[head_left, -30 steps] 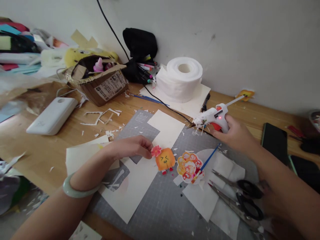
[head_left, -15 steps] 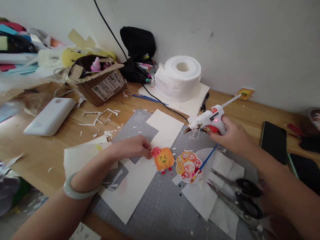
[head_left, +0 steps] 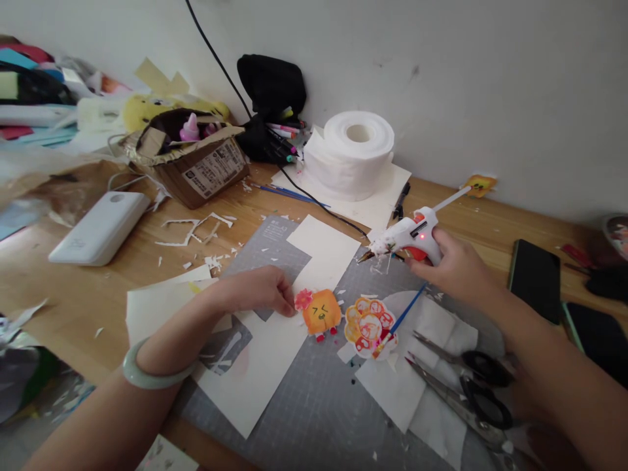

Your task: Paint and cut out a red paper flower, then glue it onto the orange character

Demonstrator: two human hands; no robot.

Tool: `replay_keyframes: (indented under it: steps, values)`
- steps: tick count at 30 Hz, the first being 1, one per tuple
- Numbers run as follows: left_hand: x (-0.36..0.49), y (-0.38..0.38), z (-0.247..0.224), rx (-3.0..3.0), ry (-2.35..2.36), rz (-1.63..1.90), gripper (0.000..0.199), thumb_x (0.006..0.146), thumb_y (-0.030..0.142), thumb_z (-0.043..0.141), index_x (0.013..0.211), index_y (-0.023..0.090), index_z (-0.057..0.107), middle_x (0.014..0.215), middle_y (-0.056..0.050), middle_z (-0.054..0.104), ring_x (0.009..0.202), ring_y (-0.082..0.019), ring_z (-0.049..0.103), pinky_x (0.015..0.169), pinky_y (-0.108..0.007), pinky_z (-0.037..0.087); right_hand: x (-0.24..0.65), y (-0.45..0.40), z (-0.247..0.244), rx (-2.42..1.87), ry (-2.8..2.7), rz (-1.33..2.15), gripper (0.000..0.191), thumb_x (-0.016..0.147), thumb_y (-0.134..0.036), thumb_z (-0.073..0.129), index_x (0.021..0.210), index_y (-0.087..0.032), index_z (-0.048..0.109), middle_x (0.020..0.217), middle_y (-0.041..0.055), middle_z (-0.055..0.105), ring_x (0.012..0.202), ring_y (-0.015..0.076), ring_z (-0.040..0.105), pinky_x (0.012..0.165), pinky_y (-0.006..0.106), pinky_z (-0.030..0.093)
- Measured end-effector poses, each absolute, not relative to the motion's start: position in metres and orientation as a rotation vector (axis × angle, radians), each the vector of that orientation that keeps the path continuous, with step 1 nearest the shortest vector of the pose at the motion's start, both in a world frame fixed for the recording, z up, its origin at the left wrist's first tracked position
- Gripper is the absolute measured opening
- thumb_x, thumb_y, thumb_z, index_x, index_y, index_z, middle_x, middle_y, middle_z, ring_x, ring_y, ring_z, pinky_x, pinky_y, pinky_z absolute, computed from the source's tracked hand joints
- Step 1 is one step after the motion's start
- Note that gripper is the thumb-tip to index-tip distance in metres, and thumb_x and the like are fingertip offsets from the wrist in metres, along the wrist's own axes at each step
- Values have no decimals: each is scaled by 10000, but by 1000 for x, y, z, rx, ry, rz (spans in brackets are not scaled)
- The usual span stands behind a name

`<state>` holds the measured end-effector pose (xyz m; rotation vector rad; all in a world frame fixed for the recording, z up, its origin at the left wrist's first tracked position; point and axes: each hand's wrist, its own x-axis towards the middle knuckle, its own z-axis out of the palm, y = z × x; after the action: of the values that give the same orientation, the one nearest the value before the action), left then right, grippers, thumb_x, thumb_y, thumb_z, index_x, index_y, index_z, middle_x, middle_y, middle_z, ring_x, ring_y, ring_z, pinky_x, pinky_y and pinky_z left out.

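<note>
My left hand [head_left: 262, 291], a pale green bangle on its wrist, is closed with thumb and forefinger pinching the edge of a small pink paper flower [head_left: 303, 299]. The flower lies against the upper left corner of an orange square paper cutout [head_left: 321, 313] with a drawn winking face. In my right hand [head_left: 454, 261] is a white hot glue gun [head_left: 409, 237], its lamp lit red and its nozzle pointing left above the cutting mat [head_left: 314, 405]. A painted flower-shaped cutout [head_left: 369, 327] lies between my hands, with a blue-handled paintbrush [head_left: 405, 315] across it.
Two pairs of scissors [head_left: 483, 399] lie on tissue near my right forearm. White cut paper [head_left: 265, 386] covers part of the mat. A tissue roll [head_left: 350, 167], cardboard box [head_left: 196, 163], power bank [head_left: 98, 229] and phones [head_left: 534, 278] stand or lie around. Paper scraps litter the table.
The pink flower has shifted slightly left against the orange cutout, and my left fingertips have moved a little left and down. My right hand and the glue gun are nearly still.
</note>
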<state>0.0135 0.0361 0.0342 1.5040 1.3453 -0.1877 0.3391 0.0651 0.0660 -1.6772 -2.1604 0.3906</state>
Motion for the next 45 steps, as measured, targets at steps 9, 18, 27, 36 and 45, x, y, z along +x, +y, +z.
replay_keyframes:
  steps: [9, 18, 27, 36, 45]
  values:
    - [3, 41, 42, 1574, 1407, -143, 293, 666, 474, 573, 682, 200, 674, 642, 28, 572, 650, -152, 481, 597, -265, 346, 344, 69, 59, -1616, -2134, 405, 269, 675, -364, 611, 672, -252, 367, 516, -68, 356, 434, 113, 300, 462, 271, 215]
    - [11, 41, 40, 1591, 1425, -102, 312, 678, 492, 544, 668, 198, 646, 623, 33, 529, 622, -143, 462, 574, -262, 339, 340, 67, 61, -1616, -2123, 432, 278, 652, -378, 594, 661, -259, 343, 502, -71, 330, 426, 111, 272, 459, 279, 207]
    - [13, 39, 37, 1589, 1346, -42, 307, 700, 493, 565, 688, 202, 660, 644, 31, 559, 617, -134, 463, 575, -249, 351, 338, 68, 60, -1619, -2122, 410, 283, 641, -388, 587, 664, -260, 335, 525, -51, 368, 460, 132, 340, 473, 280, 235]
    - [17, 37, 36, 1622, 1263, 32, 297, 742, 498, 561, 746, 209, 631, 679, 46, 559, 626, -119, 453, 580, -230, 360, 337, 68, 61, -1622, -2131, 410, 264, 640, -392, 577, 664, -260, 349, 523, -49, 397, 451, 131, 352, 460, 272, 250]
    - [20, 36, 35, 1639, 1251, 39, 292, 751, 483, 554, 762, 206, 643, 689, 39, 580, 627, -122, 465, 575, -233, 367, 338, 70, 57, -1676, -2125, 385, 270, 644, -401, 594, 667, -255, 369, 542, -41, 413, 466, 131, 350, 474, 271, 238]
